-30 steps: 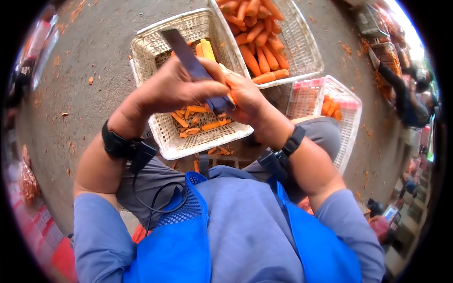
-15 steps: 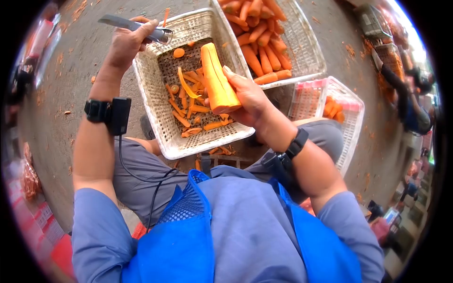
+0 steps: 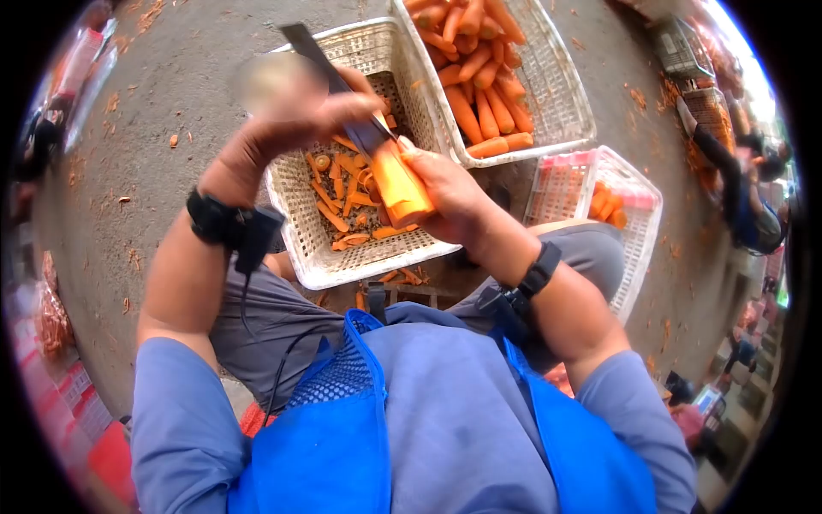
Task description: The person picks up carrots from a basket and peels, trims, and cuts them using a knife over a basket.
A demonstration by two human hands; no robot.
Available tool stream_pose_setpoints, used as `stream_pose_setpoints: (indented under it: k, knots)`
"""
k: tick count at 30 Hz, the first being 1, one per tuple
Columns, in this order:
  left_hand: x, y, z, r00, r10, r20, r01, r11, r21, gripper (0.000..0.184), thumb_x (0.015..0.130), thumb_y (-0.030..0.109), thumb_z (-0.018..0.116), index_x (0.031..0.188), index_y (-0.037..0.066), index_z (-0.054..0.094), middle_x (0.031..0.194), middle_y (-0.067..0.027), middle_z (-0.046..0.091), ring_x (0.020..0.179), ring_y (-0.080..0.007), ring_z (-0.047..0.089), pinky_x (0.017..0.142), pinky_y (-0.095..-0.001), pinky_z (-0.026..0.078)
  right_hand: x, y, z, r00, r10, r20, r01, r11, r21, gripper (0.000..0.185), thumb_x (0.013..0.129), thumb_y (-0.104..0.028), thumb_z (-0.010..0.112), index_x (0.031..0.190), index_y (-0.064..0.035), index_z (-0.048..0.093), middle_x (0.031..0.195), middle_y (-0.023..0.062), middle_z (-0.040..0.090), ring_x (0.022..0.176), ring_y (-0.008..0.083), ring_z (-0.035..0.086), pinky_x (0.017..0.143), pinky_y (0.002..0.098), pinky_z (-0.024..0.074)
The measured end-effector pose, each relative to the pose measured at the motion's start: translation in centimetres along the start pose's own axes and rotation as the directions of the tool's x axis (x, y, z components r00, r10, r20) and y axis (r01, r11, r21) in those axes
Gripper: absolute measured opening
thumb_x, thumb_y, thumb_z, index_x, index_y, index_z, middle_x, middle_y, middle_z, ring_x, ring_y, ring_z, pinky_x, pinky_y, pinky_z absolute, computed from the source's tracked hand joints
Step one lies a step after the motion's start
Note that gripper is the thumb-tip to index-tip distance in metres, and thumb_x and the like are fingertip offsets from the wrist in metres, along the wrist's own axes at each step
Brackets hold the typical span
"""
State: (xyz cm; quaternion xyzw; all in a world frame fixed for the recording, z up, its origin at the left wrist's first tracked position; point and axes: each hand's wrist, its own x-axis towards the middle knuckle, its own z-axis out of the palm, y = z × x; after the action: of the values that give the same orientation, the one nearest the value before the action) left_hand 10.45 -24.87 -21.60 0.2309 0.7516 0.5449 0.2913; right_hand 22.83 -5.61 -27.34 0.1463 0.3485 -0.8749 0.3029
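In my left hand (image 3: 295,116), closed and blurred by motion, is a grey peeler (image 3: 310,50) that slants down to the right. Its head end lies over the upper part of a thick peeled carrot (image 3: 404,190). My right hand (image 3: 449,188) is wrapped round that carrot from the right side, thumb on top. Below both hands stands a white perforated crate (image 3: 312,276) holding carrot peelings (image 3: 347,184) and cut bits. The peeler's blade is too smeared to make out.
Behind on the right, a second white crate (image 3: 561,90) holds many whole carrots (image 3: 479,77). A smaller pink-and-white crate (image 3: 634,240) with orange pieces stands beside my right knee. Scraps dot the concrete floor (image 3: 128,171). Another person (image 3: 736,163) is at the far right.
My left hand has moved right and down, bringing the peeler from the crate's left rim onto the carrot. The carrot, still in my right hand, has shifted slightly lower.
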Motion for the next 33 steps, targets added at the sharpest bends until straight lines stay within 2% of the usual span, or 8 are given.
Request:
stream_pose_setpoints:
  k: [3,8,15,23,25,27,28,33]
  knots:
    - [2.2,-5.5,-5.5,0.98,0.15,-0.132,-0.156,0.987,-0.039,0.02,0.092,0.026,0.071,0.096,0.006,0.07,0.073,-0.0004,0.068,0.054,-0.0025,0.054,0.047,-0.016,0.041,-1.2,-0.3,0.5,0.985,0.098,0.142,-0.104,0.994,0.034,0.044,0.107,-0.038,0.042,0.13,-0.0003,0.051,0.106,0.0143,0.067,0.083,0.0222,0.069,0.072,0.034,0.0593]
    - [1.9,-5.0,-6.0,0.928,0.022,-0.373,0.008,0.997,0.079,0.024,0.094,0.03,0.069,0.089,0.007,0.069,0.069,0.0008,0.062,0.055,-0.0032,0.048,0.048,-0.0175,0.036,-0.5,-1.3,-0.4,0.992,0.054,0.115,-0.078,0.975,0.21,0.05,0.108,-0.042,0.033,0.131,0.0008,0.045,0.101,0.0223,0.067,0.08,0.0325,0.069,0.077,0.042,0.0582]
    - [0.8,-2.4,-4.5,0.954,0.125,-0.271,-0.087,0.985,0.146,0.02,0.094,0.028,0.072,0.096,0.008,0.072,0.073,-0.0008,0.069,0.056,-0.0029,0.056,0.048,-0.0172,0.042,-0.5,-2.0,-0.2,0.991,-0.002,0.137,-0.041,0.95,0.308,0.054,0.106,-0.048,0.038,0.135,-0.0023,0.045,0.101,0.0218,0.067,0.081,0.0328,0.069,0.074,0.0391,0.0581]
    - [-2.0,2.6,2.8,0.986,0.09,0.142,-0.068,0.986,-0.152,0.014,0.092,0.017,0.073,0.097,0.004,0.072,0.077,-0.0002,0.068,0.062,-0.0063,0.061,0.053,-0.0197,0.049,-0.1,-1.4,-0.1,0.989,-0.112,0.094,0.098,0.984,0.149,0.049,0.106,-0.042,0.044,0.133,-0.0015,0.051,0.111,0.0153,0.065,0.091,0.0221,0.068,0.076,0.0334,0.0577]
    - [-2.1,1.9,5.0,0.935,0.299,0.191,-0.276,0.951,-0.138,0.019,0.086,0.012,0.079,0.097,0.0,0.07,0.084,-0.0026,0.069,0.074,-0.0086,0.065,0.064,-0.0229,0.053,0.0,-1.0,0.0,0.992,-0.105,0.067,0.094,0.984,0.15,0.047,0.107,-0.038,0.044,0.135,-0.0008,0.049,0.117,0.0152,0.064,0.098,0.0194,0.067,0.082,0.0327,0.0572]
    - [-1.7,1.0,4.4,0.95,0.275,0.146,-0.252,0.955,-0.155,0.019,0.086,0.014,0.079,0.096,0.001,0.071,0.081,-0.0018,0.068,0.069,-0.007,0.063,0.06,-0.0207,0.05,-0.2,-0.6,-0.3,0.993,-0.06,0.097,0.046,0.988,0.145,0.045,0.107,-0.039,0.041,0.132,-0.003,0.051,0.109,0.0153,0.065,0.091,0.0216,0.067,0.076,0.0358,0.0575]
    - [-1.3,1.4,2.7,0.986,0.05,0.157,-0.036,0.995,-0.096,0.017,0.086,0.015,0.078,0.097,0.003,0.072,0.077,-0.0013,0.068,0.065,-0.0062,0.063,0.057,-0.0186,0.049,-0.5,-0.4,-0.4,0.992,-0.015,0.125,-0.004,0.988,0.156,0.044,0.107,-0.039,0.041,0.13,-0.0033,0.051,0.105,0.0152,0.065,0.088,0.0229,0.067,0.074,0.0363,0.0568]
    - [1.5,-3.2,-4.5,0.972,0.134,-0.194,-0.109,0.985,0.134,0.021,0.094,0.028,0.068,0.093,0.006,0.07,0.073,-0.0004,0.067,0.055,-0.0034,0.053,0.048,-0.0177,0.04,-1.6,-0.7,-0.1,0.979,0.073,0.188,-0.096,0.988,0.118,0.046,0.106,-0.043,0.043,0.126,-0.0031,0.054,0.1,0.0155,0.066,0.088,0.0263,0.067,0.071,0.0385,0.0573]
